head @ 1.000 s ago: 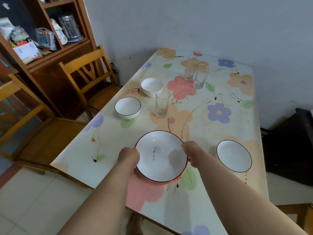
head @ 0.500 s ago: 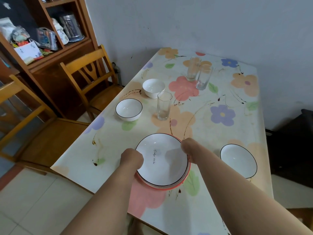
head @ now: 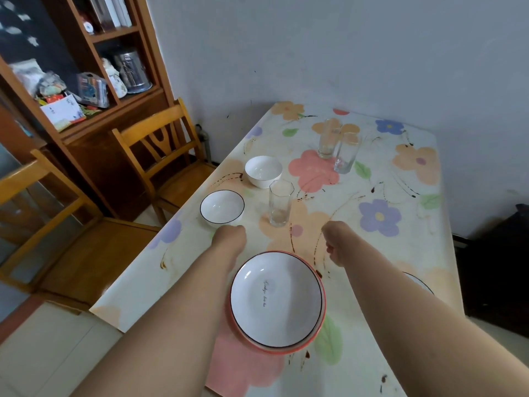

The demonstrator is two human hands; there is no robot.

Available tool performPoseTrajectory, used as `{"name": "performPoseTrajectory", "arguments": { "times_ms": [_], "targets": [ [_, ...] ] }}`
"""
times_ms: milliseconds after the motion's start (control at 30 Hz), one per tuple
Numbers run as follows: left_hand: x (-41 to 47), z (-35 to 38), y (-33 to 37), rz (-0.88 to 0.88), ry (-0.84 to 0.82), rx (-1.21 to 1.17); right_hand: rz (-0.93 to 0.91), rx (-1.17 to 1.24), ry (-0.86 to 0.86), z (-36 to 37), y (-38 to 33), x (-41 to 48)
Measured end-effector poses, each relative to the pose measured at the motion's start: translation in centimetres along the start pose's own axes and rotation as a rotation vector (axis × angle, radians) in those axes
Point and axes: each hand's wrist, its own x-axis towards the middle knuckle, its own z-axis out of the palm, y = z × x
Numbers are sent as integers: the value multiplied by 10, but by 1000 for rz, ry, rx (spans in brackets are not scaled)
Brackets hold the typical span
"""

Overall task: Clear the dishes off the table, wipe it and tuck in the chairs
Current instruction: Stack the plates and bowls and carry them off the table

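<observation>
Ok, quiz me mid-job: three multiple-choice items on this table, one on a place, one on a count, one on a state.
1. Where does the black-rimmed small bowl sit?
A. beside the left hand
B. on a chair
C. inside the plate

2. How many drinking glasses stand on the table?
A. one
B. three
C. five

3. What does the right hand hold?
A. a glass
B. the plate
C. nothing

Answers:
1 A, the bowl lies just beyond that hand.
2 B, one near glass and a far pair.
3 C, it hovers clear above the red-rimmed plate.
</observation>
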Motion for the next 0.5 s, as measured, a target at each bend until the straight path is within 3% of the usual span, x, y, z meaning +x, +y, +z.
{"name": "performPoseTrajectory", "arguments": {
  "times_ms": [67, 200, 500],
  "targets": [
    [4, -1, 24, 9, 3, -111, 3, 82, 44, -6, -21, 10],
    [19, -2, 73, 28, -34, -232, -13, 166, -47, -11, -57, 33],
    [100, 4, 129, 56, -37, -242, -15, 266, -80, 17, -115, 101]
  ]
}}
